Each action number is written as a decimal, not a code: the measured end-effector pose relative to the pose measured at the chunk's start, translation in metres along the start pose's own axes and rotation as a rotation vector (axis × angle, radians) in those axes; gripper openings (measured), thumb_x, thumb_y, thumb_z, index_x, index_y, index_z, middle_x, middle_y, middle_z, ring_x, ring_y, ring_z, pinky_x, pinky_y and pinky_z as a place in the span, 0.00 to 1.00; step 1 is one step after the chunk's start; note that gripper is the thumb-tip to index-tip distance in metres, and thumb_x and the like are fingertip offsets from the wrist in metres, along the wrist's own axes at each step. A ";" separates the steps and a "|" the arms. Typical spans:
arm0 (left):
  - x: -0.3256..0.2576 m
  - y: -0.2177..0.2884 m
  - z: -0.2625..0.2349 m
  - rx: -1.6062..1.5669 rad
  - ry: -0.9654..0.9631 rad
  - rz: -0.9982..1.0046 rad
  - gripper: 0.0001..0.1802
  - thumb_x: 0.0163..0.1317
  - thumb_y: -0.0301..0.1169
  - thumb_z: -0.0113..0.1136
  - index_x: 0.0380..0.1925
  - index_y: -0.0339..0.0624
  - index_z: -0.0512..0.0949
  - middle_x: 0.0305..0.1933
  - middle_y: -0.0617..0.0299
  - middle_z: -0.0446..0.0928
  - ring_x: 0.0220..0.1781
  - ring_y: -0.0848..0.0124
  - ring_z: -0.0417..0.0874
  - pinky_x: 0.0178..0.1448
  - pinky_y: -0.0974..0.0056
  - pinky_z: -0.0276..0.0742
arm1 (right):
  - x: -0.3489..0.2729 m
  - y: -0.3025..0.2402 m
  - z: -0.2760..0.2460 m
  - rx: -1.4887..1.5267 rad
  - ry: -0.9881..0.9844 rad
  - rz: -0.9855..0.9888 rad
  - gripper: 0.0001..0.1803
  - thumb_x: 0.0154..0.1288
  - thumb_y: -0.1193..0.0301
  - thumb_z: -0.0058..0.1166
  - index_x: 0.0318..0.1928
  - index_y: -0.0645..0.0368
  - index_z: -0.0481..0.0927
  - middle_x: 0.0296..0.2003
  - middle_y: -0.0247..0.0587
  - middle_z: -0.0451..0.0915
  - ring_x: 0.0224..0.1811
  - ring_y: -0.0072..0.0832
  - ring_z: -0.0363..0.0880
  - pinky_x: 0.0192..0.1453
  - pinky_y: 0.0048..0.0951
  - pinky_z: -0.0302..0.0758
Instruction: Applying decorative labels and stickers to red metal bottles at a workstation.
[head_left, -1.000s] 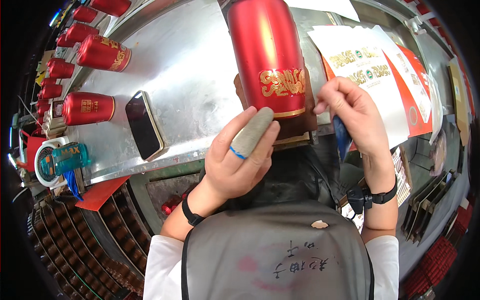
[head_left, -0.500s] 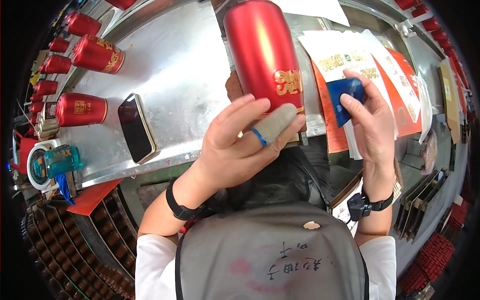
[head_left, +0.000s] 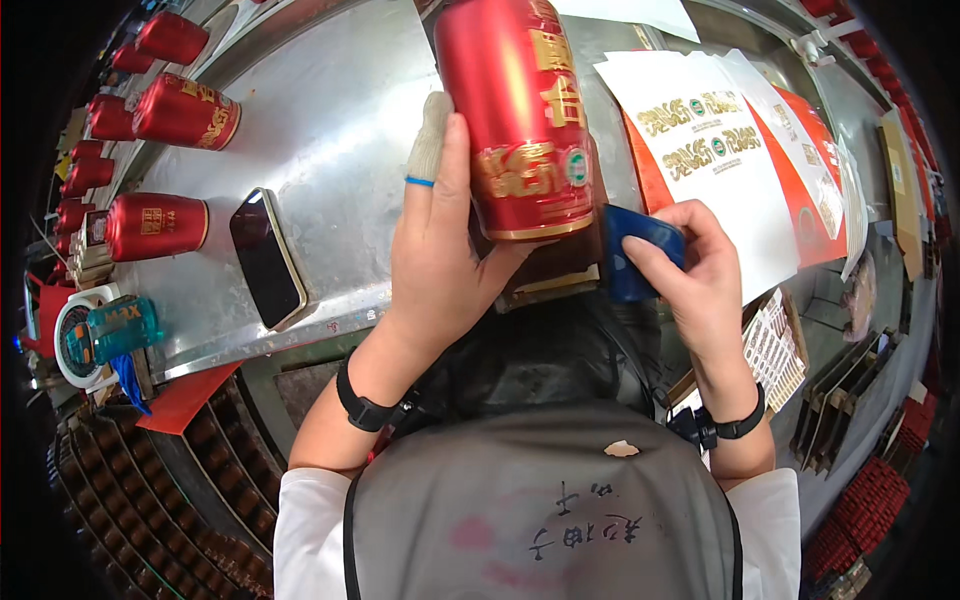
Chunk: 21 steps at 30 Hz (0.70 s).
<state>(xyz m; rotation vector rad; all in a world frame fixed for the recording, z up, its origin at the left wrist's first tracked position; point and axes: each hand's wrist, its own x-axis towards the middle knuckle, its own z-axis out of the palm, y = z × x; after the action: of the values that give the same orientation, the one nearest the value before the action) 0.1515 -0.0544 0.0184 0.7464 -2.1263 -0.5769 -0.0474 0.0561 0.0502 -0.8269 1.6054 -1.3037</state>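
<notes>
In front of me, a shiny red bottle [head_left: 505, 120] with gold lettering and a small green round mark points its base toward me. My left hand [head_left: 440, 225] grips its lower left side, fingers stretched along the wall and thumb by the base. A pale cloth cover with a blue band wraps one of those fingers. Between the thumb and fingers of my right hand [head_left: 695, 275] is a flat blue scraper [head_left: 632, 280], just right of the bottle's base. Beyond this hand lie white transfer sheets [head_left: 745, 205] printed with gold lettering, over orange-red sheets [head_left: 652, 165].
A phone [head_left: 268, 258] lies on the metal table [head_left: 340, 130], left of my arm. Several red bottles [head_left: 155, 228] line its left side, near a teal bottle [head_left: 125, 328] and a white fan [head_left: 75, 345]. Brown racks [head_left: 170, 490] stand lower left, and stacked boards [head_left: 845, 400] at right.
The red bottle has turned, bringing more gold lettering and the green mark into view. My left hand has shifted to its left side. The right hand moved left and nearer me with the scraper.
</notes>
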 end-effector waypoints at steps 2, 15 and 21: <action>-0.004 0.002 0.001 -0.015 0.026 -0.066 0.55 0.45 0.30 0.78 0.72 0.36 0.57 0.73 0.42 0.60 0.76 0.42 0.58 0.74 0.49 0.62 | -0.004 -0.009 0.006 0.110 0.031 0.007 0.12 0.61 0.79 0.66 0.42 0.62 0.75 0.30 0.29 0.79 0.32 0.11 0.76 0.36 0.15 0.74; 0.006 0.003 -0.002 0.008 0.009 0.046 0.53 0.45 0.26 0.77 0.72 0.36 0.58 0.75 0.38 0.56 0.77 0.44 0.57 0.75 0.51 0.61 | -0.002 -0.012 0.008 0.123 -0.006 0.071 0.11 0.61 0.78 0.65 0.40 0.61 0.75 0.30 0.29 0.79 0.31 0.11 0.76 0.35 0.15 0.73; 0.024 0.013 0.000 0.305 -0.120 0.206 0.50 0.42 0.29 0.78 0.69 0.40 0.64 0.73 0.43 0.61 0.76 0.44 0.60 0.71 0.48 0.67 | 0.005 -0.017 0.020 0.010 -0.100 -0.058 0.12 0.60 0.78 0.65 0.41 0.62 0.75 0.30 0.29 0.79 0.30 0.11 0.76 0.34 0.16 0.73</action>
<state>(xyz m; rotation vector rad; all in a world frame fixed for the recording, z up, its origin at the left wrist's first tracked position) 0.1350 -0.0614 0.0386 0.6571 -2.3995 -0.1922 -0.0316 0.0402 0.0642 -0.9237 1.5051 -1.2896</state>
